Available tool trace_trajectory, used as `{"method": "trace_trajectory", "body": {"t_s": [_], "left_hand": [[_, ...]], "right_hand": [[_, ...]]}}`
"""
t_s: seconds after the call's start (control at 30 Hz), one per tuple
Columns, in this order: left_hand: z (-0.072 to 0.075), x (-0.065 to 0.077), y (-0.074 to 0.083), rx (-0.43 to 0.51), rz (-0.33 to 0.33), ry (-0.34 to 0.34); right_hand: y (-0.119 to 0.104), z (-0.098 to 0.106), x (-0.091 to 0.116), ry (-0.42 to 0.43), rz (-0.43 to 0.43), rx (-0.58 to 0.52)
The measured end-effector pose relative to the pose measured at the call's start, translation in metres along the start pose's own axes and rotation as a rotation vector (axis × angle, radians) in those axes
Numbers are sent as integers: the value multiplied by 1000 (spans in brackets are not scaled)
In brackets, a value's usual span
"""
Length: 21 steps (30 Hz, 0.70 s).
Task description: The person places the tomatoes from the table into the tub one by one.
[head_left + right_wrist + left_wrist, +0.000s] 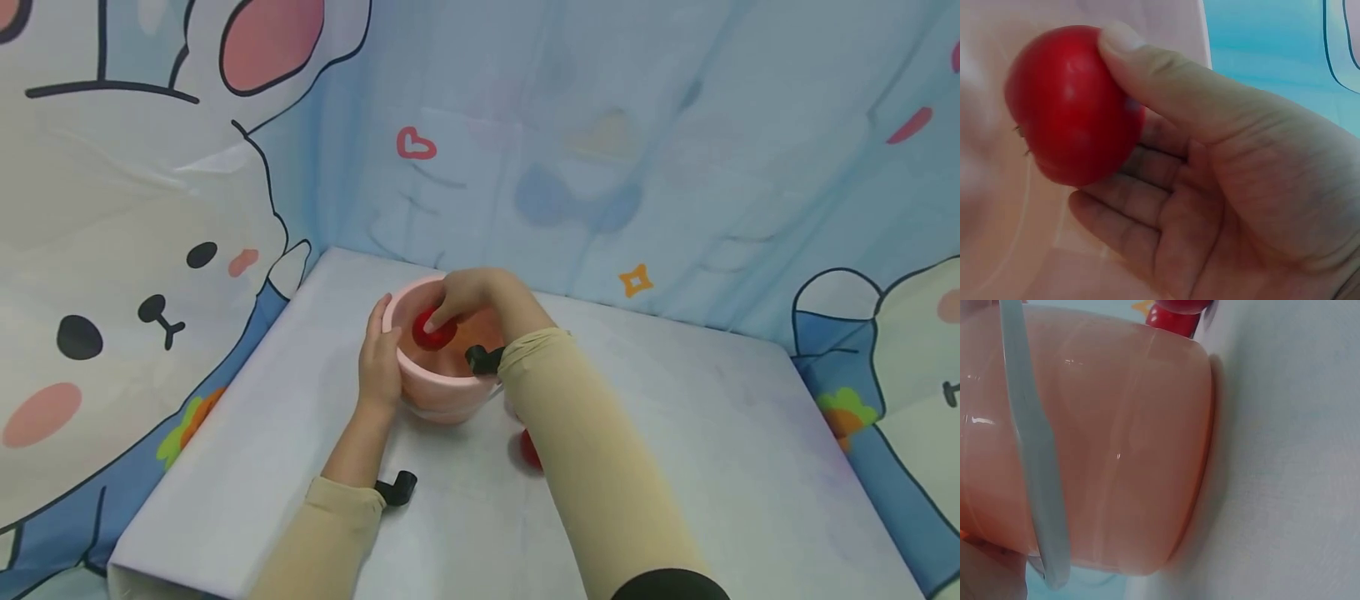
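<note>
A pink bucket (450,396) stands upright on the white table, its pale handle (1038,456) lying against the outer wall. My left hand (380,362) holds the bucket's left side, with fingers along the outside and thumb at the rim. Reaching in over the far right of the rim, my right hand (472,296) holds a red tomato (1075,106) inside the bucket. The thumb presses on the tomato's skin, while the outer fingers are loosely bent beneath it. My right forearm hides part of the rim.
Another red tomato (531,451) lies on the table (465,517) right of the bucket, partly behind my right sleeve (600,450). Two red rounded things overlap beyond the bucket in the left wrist view. A blue printed curtain (480,200) hangs along the table's back.
</note>
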<state>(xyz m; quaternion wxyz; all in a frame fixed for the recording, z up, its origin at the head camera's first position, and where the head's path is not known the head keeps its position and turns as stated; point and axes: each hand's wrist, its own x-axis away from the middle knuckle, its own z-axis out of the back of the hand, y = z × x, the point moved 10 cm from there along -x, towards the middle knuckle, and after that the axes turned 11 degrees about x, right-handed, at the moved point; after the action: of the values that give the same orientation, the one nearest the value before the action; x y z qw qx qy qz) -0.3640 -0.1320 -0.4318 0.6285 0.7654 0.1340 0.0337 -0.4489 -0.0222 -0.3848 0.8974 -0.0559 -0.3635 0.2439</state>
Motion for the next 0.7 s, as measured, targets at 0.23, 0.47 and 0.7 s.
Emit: {"method": "trace_trajectory", "body": {"t_s": [0.23, 0.47, 0.7], "left_hand": [[0, 0, 0, 6, -1, -6], [-2, 1, -1, 4, 1, -17], [-1, 1, -1, -2, 3, -8]], "right_hand": [[-4, -18, -12, -95, 36, -197], [-8, -27, -17, -130, 67, -178], [-5, -24, -14, -91, 42, -160]]}}
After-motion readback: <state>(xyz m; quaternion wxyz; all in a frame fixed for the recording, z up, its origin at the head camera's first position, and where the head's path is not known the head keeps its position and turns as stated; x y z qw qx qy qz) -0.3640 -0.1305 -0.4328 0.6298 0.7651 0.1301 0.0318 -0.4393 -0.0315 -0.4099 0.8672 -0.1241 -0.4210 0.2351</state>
